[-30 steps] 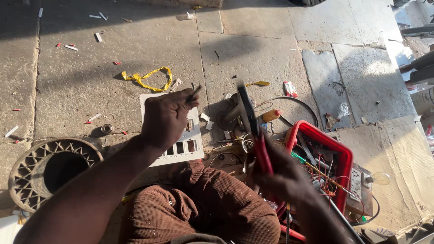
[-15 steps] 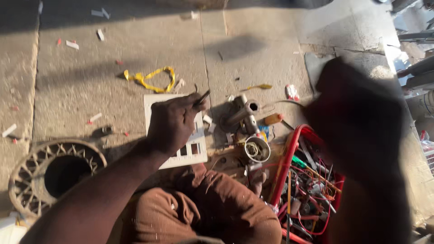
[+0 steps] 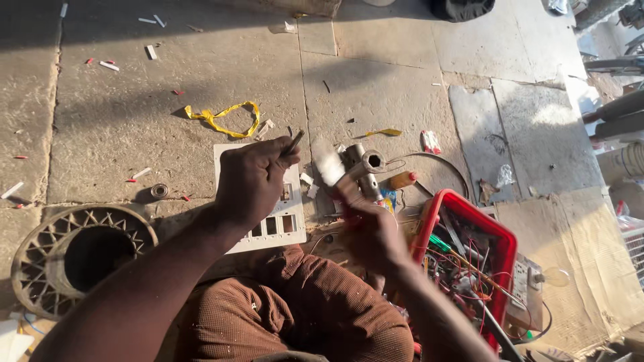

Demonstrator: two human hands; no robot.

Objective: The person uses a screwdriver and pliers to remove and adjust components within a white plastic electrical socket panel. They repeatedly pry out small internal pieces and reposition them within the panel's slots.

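- Over the white switch plate on the stone floor, we see the left hand closed in a fist around a thin dark tool; its tip sticks out past the knuckles and points up and to the right.
- Just beside it, the right hand is blurred. Its fingers are bent, and something pale and smeared shows at the fingertips, but we cannot tell whether the hand grips it or only passes in front of it.
- The two hands are near each other but not touching, and neither one rests on the switch plate; the plate lies flat under the left hand, against the knee in brown trousers.
- The plate shows a row of rectangular openings along its lower part. We judge the work on it as unfinished: the tool is held up off the plate, not applied to it, and no part is seen being fitted.
- Beyond the right hand lie short metal pipe pieces and a small orange-tipped object, untouched.
- To the right stands a red crate full of wires and tools.
- Farther out, a yellow strip lies curled on the floor above the plate, a round vented fan cover sits at the left, and scraps of red and white litter are scattered about.
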